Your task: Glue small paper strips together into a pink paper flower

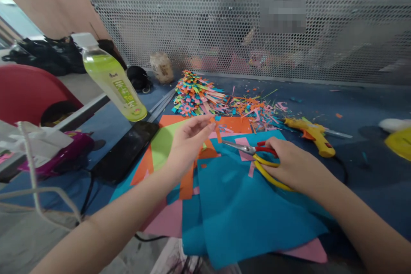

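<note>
Between the thumb and fingers of my left hand [189, 141] is a narrow orange paper strip [218, 133], hanging down from the fingertips. A small blue paper bit [217, 118] shows at those fingertips. My right hand [292, 160] grips scissors [257, 154] by their red and yellow handles. The blades point left, their tips close to the lower end of the strip. Beneath both hands lie sheets of blue paper [250, 218], orange paper [186, 184], green paper [162, 143] and pink paper [170, 218]. Behind them stands a cone-shaped paper tree [192, 96] of many coloured pieces.
Paper scraps [257, 109] are heaped right of the tree. A yellow glue gun [313, 135] lies on the blue table [362, 107]. At left are a drink bottle [112, 77], a black phone [128, 152] and a white cable [35, 180]. A perforated metal panel [208, 13] closes the back.
</note>
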The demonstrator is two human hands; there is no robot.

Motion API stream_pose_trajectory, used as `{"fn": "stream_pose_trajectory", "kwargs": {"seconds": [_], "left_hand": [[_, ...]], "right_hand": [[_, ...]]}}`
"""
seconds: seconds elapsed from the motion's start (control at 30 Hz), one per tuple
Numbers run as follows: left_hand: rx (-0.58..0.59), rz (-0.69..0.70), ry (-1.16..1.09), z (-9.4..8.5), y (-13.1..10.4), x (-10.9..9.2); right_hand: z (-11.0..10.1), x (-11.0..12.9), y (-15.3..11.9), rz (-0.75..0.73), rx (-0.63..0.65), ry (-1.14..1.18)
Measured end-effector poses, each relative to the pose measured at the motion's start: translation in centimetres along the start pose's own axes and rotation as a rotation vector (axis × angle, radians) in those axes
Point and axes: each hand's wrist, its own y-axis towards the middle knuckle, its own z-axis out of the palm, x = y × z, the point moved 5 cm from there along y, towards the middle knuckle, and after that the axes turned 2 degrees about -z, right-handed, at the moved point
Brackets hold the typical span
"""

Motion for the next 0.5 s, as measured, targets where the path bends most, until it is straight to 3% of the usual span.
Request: {"fn": "stream_pose_trajectory", "kwargs": {"seconds": [0.2, 0.27, 0.37, 0.43, 0.5], "left_hand": [[-0.009, -0.073, -0.026, 0.0, 0.0, 0.4], [-0.001, -0.079, -0.029, 0.0, 0.0, 0.3], [0.004, -0.07, -0.045, 0.0, 0.0, 0.4], [0.001, -0.07, -0.057, 0.0, 0.0, 0.4], [0.006, -0.077, -0.051, 0.0, 0.0, 0.4]], "right_hand": [[-1.0, -0.3, 0.2, -0.151, -0.07, 0.126], [-2.0, -1.5, 0.6, -0.085, -0.142, 0.098], [-3.1, -5.2, 0.8, 0.316, -0.222, -0.145], [-3.0, -8.1, 0.5, 0.655, -0.183, -0.306], [-2.1, -11.1, -0.1, 0.929, -0.104, -0.275]]}}
